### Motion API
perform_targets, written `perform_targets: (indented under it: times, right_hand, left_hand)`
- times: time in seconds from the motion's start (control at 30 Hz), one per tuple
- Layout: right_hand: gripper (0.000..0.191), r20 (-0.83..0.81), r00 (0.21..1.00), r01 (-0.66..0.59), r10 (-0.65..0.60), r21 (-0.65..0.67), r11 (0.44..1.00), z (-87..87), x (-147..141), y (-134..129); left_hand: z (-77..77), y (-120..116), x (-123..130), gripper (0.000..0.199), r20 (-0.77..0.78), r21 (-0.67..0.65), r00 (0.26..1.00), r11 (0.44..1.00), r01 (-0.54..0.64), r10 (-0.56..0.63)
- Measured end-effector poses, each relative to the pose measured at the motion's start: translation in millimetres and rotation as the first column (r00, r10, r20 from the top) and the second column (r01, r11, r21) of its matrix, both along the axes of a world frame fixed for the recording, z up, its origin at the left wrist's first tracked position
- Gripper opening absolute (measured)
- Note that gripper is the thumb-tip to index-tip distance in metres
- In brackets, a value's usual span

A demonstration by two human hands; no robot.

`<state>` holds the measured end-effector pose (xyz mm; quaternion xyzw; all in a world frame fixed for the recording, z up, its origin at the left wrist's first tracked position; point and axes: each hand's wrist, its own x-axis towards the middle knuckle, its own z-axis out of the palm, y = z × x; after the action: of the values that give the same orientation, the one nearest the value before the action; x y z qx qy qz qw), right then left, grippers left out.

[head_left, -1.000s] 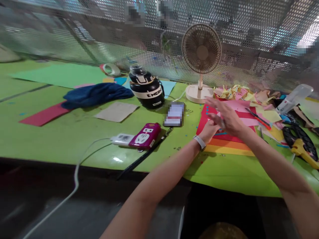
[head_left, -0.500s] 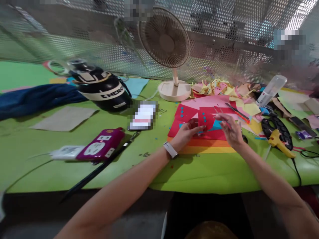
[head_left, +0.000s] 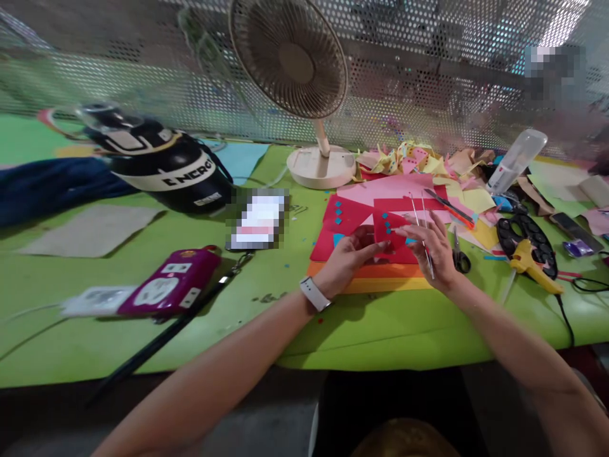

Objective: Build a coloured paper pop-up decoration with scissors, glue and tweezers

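My left hand (head_left: 349, 257), with a pale watch on the wrist, is closed on the edge of a small red sheet (head_left: 383, 222) bearing a few blue diamond shapes. Across from it, my right hand (head_left: 435, 247) has tweezers (head_left: 427, 238) between its fingers, their two thin metal legs pointing up and away. Its fingertips reach to the right side of the small sheet; whether they pinch anything else I cannot tell. Beneath lies a larger red sheet (head_left: 321, 244) with blue diamonds at its left, over orange (head_left: 375, 271) and yellow sheets.
Scissors (head_left: 460, 257), a cutter knife (head_left: 450, 209), a yellow glue gun (head_left: 535, 273) and a black palette (head_left: 528, 235) lie to the right. Paper scraps (head_left: 413, 158) and a fan (head_left: 321, 166) stand behind. A phone (head_left: 261, 219), purple power strip (head_left: 171, 279) and black jug (head_left: 166, 165) are left.
The view has shifted slightly, moving the jug and fan leftward in the picture. My right hand has come closer to the small red sheet, and the tweezers now show more clearly.
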<state>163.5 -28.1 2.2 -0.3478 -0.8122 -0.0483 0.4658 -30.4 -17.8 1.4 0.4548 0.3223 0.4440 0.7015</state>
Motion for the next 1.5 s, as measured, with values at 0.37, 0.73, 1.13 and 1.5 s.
perform_targets:
  times: [0.37, 0.73, 1.13, 1.5]
  right_hand:
    - [0.031, -0.003, 0.999, -0.035, 0.035, 0.011, 0.999, 3.7, -0.2, -1.9]
    - [0.032, 0.024, 0.999, -0.027, 0.027, -0.006, 1.0, 2.3, 1.3, -2.3]
    - [0.035, -0.016, 0.997, -0.071, 0.072, 0.037, 0.997, 5.3, 1.8, -4.9]
    - [0.031, -0.106, 0.992, 0.058, -0.07, -0.11, 0.992, 6.2, -0.7, -4.2]
  left_hand:
    - [-1.8, -0.4, 0.6, 0.036, 0.038, -0.031, 0.999, 0.999, -0.028, 0.029]
    - [-2.1, 0.4, -0.6, 0.038, 0.013, -0.004, 1.0, 1.0, -0.012, 0.012]
    - [-1.9, 0.1, 0.0, 0.036, 0.039, 0.007, 0.999, 1.0, -0.007, 0.007]
    - [-5.6, -1.6, 0.0, 0.032, -0.023, 0.105, 0.999, 0.993, 0.044, -0.042]
